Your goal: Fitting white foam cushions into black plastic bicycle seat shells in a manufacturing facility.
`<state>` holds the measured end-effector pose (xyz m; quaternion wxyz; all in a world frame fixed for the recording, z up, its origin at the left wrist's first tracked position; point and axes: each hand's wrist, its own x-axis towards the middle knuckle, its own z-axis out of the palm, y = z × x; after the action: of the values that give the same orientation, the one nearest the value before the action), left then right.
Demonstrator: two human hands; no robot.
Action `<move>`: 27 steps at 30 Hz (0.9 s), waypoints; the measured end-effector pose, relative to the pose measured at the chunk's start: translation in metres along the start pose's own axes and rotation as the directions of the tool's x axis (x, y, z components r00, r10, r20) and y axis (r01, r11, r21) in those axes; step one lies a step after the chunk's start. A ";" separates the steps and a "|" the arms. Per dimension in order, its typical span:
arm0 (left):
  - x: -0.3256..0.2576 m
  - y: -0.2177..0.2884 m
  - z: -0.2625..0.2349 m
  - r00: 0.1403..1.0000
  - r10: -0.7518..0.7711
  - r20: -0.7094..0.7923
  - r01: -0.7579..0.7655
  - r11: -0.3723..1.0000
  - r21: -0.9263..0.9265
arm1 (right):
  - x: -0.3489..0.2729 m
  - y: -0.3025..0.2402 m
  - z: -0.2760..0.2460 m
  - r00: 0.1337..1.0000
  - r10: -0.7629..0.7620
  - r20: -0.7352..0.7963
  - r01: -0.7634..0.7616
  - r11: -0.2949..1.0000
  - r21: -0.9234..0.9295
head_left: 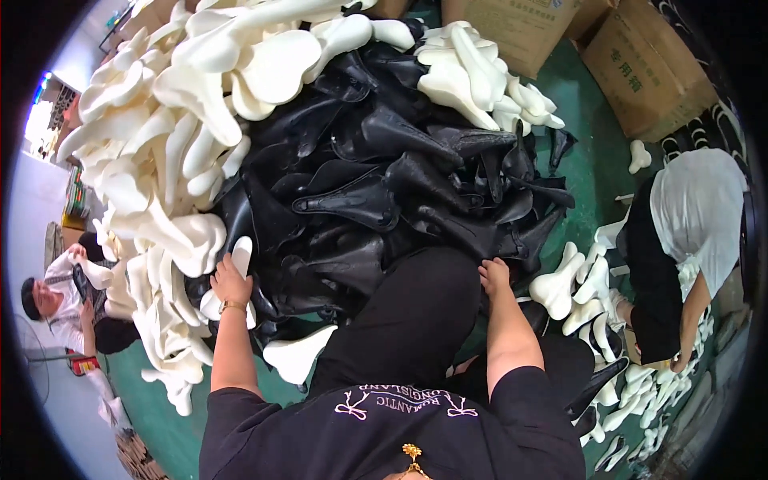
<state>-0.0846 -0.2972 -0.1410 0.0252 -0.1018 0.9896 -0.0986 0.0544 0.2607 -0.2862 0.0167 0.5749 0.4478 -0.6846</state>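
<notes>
My left hand (230, 286) is closed on a cream foam bicycle saddle pad (242, 252), which shows past the fingers and beside the wrist. A black saddle shell (234, 214) lies just beyond it. Beside my bent knee, my right hand (495, 276) has its fingers curled at the edge of the black pile; what they grip is hidden. Black saddle shells (344, 204) are heaped in front of me. One loose cream pad (298, 354) rests near my lap.
A tall heap of cream pads (180, 120) rises at the left, a smaller one (464, 76) behind the shells. Cardboard boxes (648, 72) stand at the back right. One person (68, 304) sits at left holding a pad; another (692, 216) bends over at right, near more pads (558, 284).
</notes>
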 end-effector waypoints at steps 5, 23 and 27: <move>0.019 0.012 -0.006 0.996 0.078 -0.032 -0.082 0.982 -0.171 | 0.039 0.019 -0.032 0.961 0.239 0.143 -0.264 0.944 0.197; -0.092 0.126 -0.175 0.842 0.519 0.144 0.505 -0.668 -0.547 | -0.196 -0.147 -0.051 0.458 -0.884 -0.092 0.875 0.431 0.220; -0.131 0.182 -0.206 0.663 0.695 0.278 0.714 -0.477 -0.512 | -0.255 -0.151 -0.097 0.155 -0.987 -0.032 0.983 0.158 -0.097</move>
<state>-0.0064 -0.0561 0.0285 0.3245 -0.1088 0.3751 0.8615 0.1343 0.2870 0.0138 -0.4355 0.1758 0.7320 -0.4936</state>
